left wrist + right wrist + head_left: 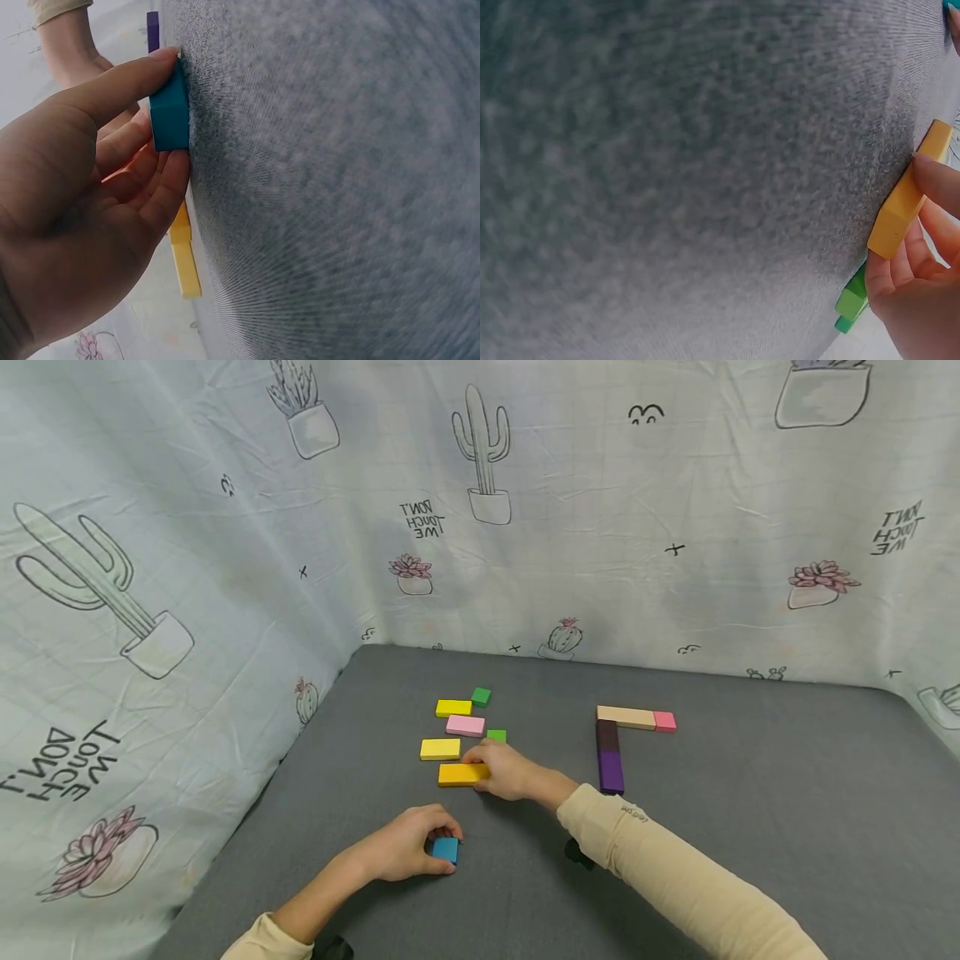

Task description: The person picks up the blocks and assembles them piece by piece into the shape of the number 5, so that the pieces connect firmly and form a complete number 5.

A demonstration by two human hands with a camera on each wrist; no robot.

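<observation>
From the head, the left hand grasps a blue block between thumb and fingers, its sides partly covered. Ahead and to its right, the right hand pinches the right end of an orange block, hiding that end. Just beyond the right hand lie two yellow blocks, a pink block, a dark green block and a light green block, whose near edge the hand hides. To the right hand's right, a tan block, red block, brown block and purple block form a corner on the counter. A black object under the right sleeve is too covered to identify.

From the left wrist, the blue block is clear in the fingers; the left hand covers much of the right hand, and the purple block is partly hidden behind the thumb.

From the right wrist, the orange block sits between thumb and fingers, the green blocks just beside them; the blue block is cut off at the corner.
</observation>
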